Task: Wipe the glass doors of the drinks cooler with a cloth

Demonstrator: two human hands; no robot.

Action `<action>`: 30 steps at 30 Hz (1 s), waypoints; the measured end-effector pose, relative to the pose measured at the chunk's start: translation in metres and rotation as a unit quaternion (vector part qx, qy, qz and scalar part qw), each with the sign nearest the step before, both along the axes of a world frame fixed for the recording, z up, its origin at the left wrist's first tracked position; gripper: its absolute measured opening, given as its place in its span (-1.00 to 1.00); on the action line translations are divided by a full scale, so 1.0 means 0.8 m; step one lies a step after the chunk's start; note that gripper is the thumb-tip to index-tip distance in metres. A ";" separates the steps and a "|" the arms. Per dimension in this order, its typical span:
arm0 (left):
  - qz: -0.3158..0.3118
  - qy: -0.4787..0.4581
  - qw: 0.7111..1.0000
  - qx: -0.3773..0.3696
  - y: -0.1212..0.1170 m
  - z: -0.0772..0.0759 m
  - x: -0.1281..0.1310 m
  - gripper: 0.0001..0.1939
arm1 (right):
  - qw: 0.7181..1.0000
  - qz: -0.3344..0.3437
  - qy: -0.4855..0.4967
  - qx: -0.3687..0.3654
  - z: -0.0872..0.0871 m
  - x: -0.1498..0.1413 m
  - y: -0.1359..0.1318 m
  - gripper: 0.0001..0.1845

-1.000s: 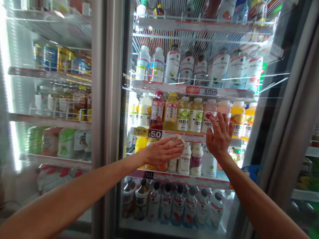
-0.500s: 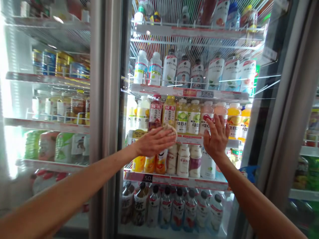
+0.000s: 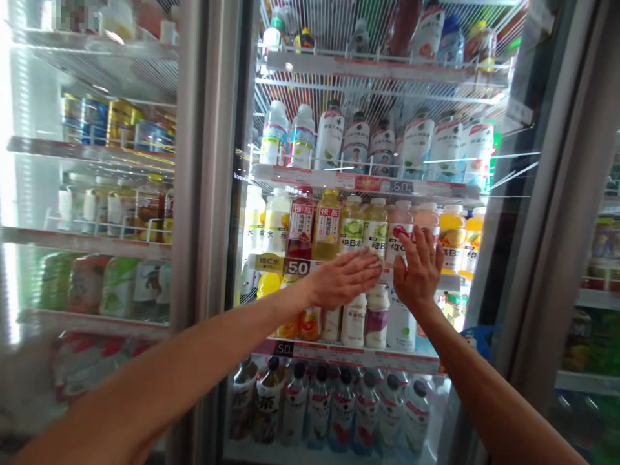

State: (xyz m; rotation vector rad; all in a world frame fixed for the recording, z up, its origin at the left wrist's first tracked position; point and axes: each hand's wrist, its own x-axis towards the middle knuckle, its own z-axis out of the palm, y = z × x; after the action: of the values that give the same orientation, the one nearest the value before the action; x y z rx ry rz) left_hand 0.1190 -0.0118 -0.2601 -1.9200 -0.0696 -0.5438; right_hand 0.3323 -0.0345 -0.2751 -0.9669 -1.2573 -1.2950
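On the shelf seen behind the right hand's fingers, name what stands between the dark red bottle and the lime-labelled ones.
One yellow-capped bottle stands between them, as the head view shows.

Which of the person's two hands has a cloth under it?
The left hand: a pale cloth shows along its upper edge. The right hand, held upright beside it, shows none.

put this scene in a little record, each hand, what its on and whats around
left hand: fingers extended together, over a pale cloth, apparently against the glass door
right hand: fingers spread, palm toward the glass door, seemingly resting on it; no held item visible
beyond right hand, to its right: orange drinks
price tag left of left hand: black "5.0" tag
lowest visible row: dark-capped bottles
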 end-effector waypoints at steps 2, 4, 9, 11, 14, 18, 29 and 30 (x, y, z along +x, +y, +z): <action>-0.002 -0.125 0.992 -0.011 0.005 0.038 -0.014 -0.51 | 1.000 0.001 -0.003 0.000 0.000 0.001 0.000 -0.51; -0.003 -0.300 0.954 -0.022 0.010 0.079 -0.028 -0.49 | 1.000 0.007 -0.004 -0.001 0.000 0.002 0.002 -0.50; 0.023 -0.292 0.956 -0.017 0.007 0.068 -0.015 -0.50 | 1.000 0.012 0.004 -0.004 -0.001 0.002 0.003 -0.48; 0.011 -0.105 0.994 0.002 0.002 0.033 -0.002 -0.54 | 1.000 0.011 0.006 -0.005 0.000 0.001 0.002 -0.49; -0.013 0.037 0.999 0.015 0.000 0.018 0.002 -0.55 | 1.000 0.004 0.003 -0.004 0.000 0.001 0.001 -0.51; -0.004 -0.228 0.973 -0.024 0.004 0.076 -0.010 -0.52 | 1.000 0.004 -0.001 -0.001 -0.001 0.003 0.002 -0.53; -0.039 -0.028 0.999 0.017 -0.001 -0.003 0.038 -0.59 | 0.999 0.047 -0.010 0.017 -0.001 0.003 0.001 -0.48; -0.034 -0.060 0.998 0.008 0.000 0.012 0.032 -0.58 | 0.998 0.058 -0.012 0.020 -0.001 0.003 0.001 -0.47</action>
State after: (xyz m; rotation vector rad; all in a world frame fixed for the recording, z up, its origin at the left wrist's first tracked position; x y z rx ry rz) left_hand 0.1449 -0.0115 -0.2509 -1.8782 -0.0772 -0.7047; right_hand 0.3349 -0.0339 -0.2763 -0.8401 -1.2829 -1.2399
